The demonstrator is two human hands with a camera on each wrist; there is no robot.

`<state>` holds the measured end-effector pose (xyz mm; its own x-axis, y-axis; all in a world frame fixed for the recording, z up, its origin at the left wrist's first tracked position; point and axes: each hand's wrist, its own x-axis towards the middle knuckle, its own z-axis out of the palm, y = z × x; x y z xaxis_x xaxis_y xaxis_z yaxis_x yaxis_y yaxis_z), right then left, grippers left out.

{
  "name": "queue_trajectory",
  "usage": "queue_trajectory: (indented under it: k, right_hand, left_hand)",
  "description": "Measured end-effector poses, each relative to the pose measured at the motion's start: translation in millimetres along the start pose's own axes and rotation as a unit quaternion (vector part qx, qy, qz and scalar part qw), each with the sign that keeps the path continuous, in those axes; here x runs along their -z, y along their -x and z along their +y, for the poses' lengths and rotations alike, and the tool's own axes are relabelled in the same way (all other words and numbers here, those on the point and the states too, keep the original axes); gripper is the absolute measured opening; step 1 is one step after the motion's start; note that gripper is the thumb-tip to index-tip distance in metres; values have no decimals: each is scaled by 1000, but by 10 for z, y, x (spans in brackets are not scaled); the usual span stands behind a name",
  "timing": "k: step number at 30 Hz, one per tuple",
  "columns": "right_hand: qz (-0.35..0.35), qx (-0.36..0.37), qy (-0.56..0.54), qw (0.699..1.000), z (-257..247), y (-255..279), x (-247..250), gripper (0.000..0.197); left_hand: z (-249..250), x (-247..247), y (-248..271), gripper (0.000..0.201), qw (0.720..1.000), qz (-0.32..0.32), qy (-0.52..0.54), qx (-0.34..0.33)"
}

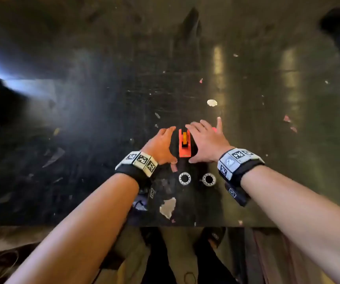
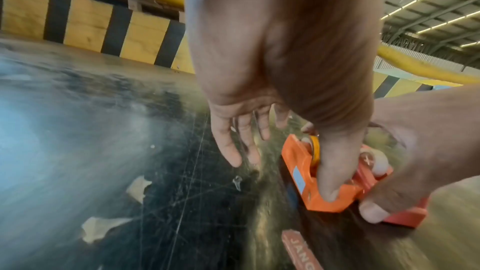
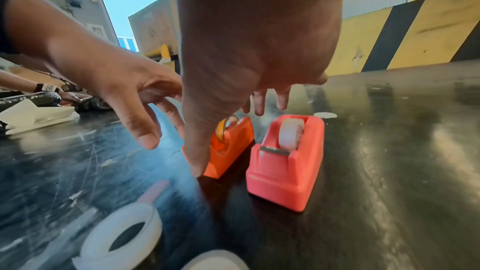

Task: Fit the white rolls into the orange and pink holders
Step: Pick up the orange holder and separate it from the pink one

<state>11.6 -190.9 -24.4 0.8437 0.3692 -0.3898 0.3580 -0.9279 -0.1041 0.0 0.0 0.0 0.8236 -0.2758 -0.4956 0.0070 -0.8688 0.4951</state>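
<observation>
While both hands only reach: nothing is gripped.
Left hand (image 1: 161, 145): fingers spread, beside orange tape dispenser (image 1: 184, 143).
Right hand (image 1: 205, 140): fingers spread, above pink tape dispenser (image 3: 285, 159).
Advice: steady one dispenser, then fetch a white tape roll (image 1: 184, 178).

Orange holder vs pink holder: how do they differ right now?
Colour: the orange holder is bright orange, the pink holder salmon pink. Contents: the orange holder carries a yellowish translucent spool, the pink holder a whitish one. Position: the orange holder sits between both hands, the pink holder to its right, under the right hand. Both stand upright on the dark table, side by side.
</observation>
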Motion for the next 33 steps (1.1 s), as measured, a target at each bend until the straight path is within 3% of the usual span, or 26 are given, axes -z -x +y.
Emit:
queue_trajectory:
  k: [3, 8, 15, 20, 33]
  right_hand:
    - [18, -7, 19, 1000, -31, -60, -35, 113]
    - [81, 10, -13, 997, -34, -21, -146, 103]
    - [132, 55, -145, 979, -102, 344, -64, 108]
    - [89, 52, -300, 948, -138, 594, -39, 110]
    - [35, 40, -310, 949, -195, 725, 16, 100]
  left_hand:
    - [9, -65, -88, 109, 1000, -17, -9, -10]
    - [-64, -148, -108, 95, 1000, 12, 7, -25]
    - [-164, -136, 173, 117, 997, 41, 36, -59]
    - [-99, -161, 429, 108, 994, 38, 52, -93]
    - [-171, -261, 582, 110, 993, 40, 55, -98]
